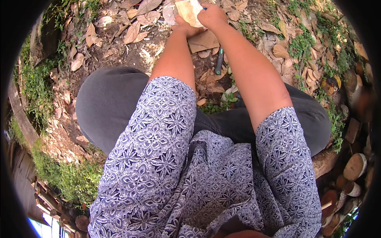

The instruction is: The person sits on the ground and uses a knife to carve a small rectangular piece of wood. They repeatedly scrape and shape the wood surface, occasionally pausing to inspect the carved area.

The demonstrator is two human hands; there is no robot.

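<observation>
In the head view, both hands are reaching out to the ground's far edge. The left hand (pixel 183 27) is pressing its grip, fingers curled, against a pale dry leaf (pixel 189 11). The right hand (pixel 212 16) is clenching the same leaf's right side (something blue is peeking out by its knuckles). A dark-handled tool (pixel 219 62) is lying among brown leaves between the forearms.

The single head-worn fisheye view looked steeply down from close above the person's forearms, knees and leaf-strewn ground (pixel 131 47).
</observation>
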